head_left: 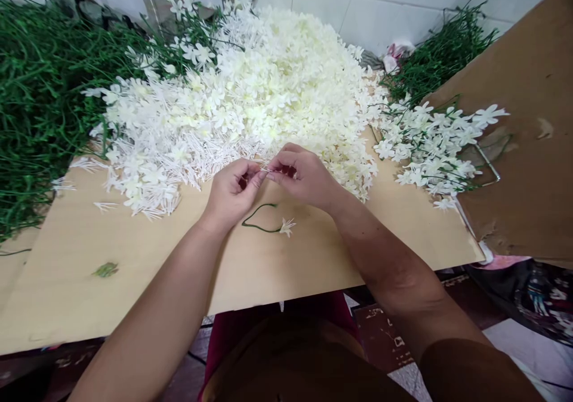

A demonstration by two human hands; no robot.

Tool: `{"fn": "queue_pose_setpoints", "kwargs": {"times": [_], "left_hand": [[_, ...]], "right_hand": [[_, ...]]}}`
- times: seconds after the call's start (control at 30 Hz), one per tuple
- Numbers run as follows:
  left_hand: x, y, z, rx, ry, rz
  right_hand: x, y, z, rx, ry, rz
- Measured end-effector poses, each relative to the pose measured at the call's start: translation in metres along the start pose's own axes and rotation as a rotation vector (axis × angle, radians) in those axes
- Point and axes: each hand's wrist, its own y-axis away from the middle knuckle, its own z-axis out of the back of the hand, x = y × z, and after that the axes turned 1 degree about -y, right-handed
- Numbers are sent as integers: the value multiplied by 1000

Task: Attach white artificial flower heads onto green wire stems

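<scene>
My left hand (235, 190) and my right hand (307, 175) meet at the near edge of the flower pile, thumbs and forefingers pinched together. Between the fingertips is a thin white piece (265, 170), mostly covered; it resembles the loose white stamens (188, 157) heaped just beyond. Closer to me, below the hands, a curved green stem (257, 227) lies on the board with a small white flower piece (287, 227) at one end. A large mound of white and cream artificial petals (286, 86) rises behind both hands.
Green plastic stems (49, 74) are heaped on the left, more (441, 50) at the back right. Stemmed white flowers (430, 142) lie to the right, beside an upright brown cardboard panel (528, 121). A green scrap (106, 269) rests on the tan board (147, 259). White tiles back everything.
</scene>
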Motion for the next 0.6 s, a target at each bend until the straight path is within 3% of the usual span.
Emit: {"fn": "queue_pose_setpoints", "kwargs": {"times": [0.2, 0.43, 0.6], "left_hand": [[4, -2, 3, -11, -40, 78], [7, -2, 3, -12, -56, 75], [7, -3, 4, -37, -33, 94]], "right_hand": [[-9, -7, 10, -135, 104, 36], [-22, -40, -1, -141, 709, 100], [-21, -44, -4, -228, 753, 90]]}}
